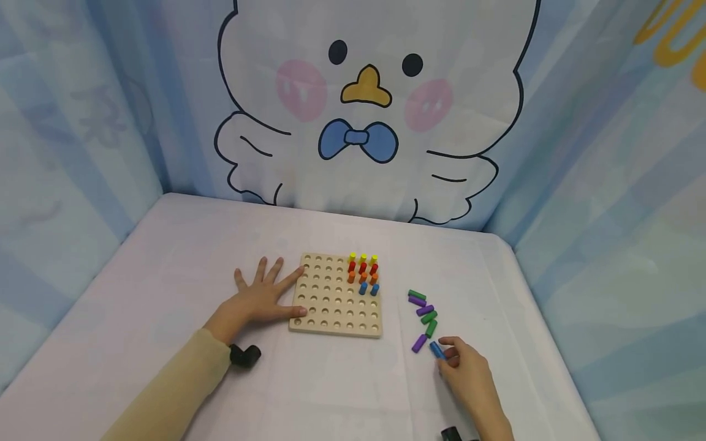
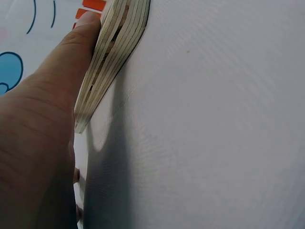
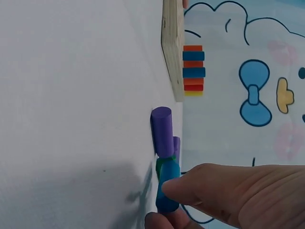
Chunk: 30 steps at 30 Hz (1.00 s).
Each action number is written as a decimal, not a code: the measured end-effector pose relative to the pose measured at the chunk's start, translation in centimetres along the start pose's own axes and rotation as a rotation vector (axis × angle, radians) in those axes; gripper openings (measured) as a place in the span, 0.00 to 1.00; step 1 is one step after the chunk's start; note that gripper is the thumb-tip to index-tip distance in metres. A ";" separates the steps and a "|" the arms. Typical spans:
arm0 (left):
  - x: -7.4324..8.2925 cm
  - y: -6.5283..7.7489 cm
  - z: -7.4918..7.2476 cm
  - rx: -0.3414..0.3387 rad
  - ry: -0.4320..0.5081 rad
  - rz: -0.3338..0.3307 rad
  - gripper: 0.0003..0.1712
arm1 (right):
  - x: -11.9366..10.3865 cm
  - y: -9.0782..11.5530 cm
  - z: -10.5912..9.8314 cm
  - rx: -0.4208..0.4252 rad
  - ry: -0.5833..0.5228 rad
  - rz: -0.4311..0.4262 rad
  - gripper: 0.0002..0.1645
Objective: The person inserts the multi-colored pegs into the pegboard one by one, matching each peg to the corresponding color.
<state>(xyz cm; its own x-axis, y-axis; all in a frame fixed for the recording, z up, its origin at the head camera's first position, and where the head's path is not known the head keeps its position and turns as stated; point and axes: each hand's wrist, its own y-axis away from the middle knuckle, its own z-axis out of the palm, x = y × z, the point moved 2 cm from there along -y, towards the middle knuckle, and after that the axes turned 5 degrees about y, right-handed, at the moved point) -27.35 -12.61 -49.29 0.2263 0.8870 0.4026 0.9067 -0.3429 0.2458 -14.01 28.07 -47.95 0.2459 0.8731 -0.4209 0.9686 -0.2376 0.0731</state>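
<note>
A wooden pegboard (image 1: 331,300) with rows of round holes lies on the table. Yellow, red and orange pegs (image 1: 363,267) fill rows at its far right corner, with two blue pegs (image 1: 369,289) in the row in front. My left hand (image 1: 259,300), fingers spread, rests at the board's left side, thumb and index finger on its edge. To the right of the board, my right hand (image 1: 466,367) pinches a blue peg (image 3: 167,183) between thumb and fingers. Loose purple and green pegs (image 1: 425,310) lie just beyond that hand; a purple peg (image 3: 163,131) shows close up in the right wrist view.
White cloth covers the table (image 1: 331,392). Behind it hangs a curtain (image 1: 364,177) with a cartoon bird, and more curtain closes both sides. A black device (image 1: 245,356) sits at the left wrist, another (image 1: 451,433) by the right.
</note>
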 end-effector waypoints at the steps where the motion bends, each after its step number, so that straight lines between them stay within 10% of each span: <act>1: -0.1 0.0 0.0 0.003 -0.002 0.000 0.62 | 0.0 0.0 -0.2 0.015 -0.003 -0.005 0.23; 30: -0.2 -0.2 0.2 -0.023 -0.005 -0.016 0.63 | -5.5 -2.3 -2.0 0.291 -0.300 -0.153 0.12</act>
<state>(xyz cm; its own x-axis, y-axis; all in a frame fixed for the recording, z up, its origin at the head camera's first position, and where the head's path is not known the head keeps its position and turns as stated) -27.55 -12.63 -49.57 0.2138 0.8937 0.3945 0.9017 -0.3358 0.2722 -17.50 24.66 -44.04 0.0379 0.7555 -0.6541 0.9317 -0.2633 -0.2501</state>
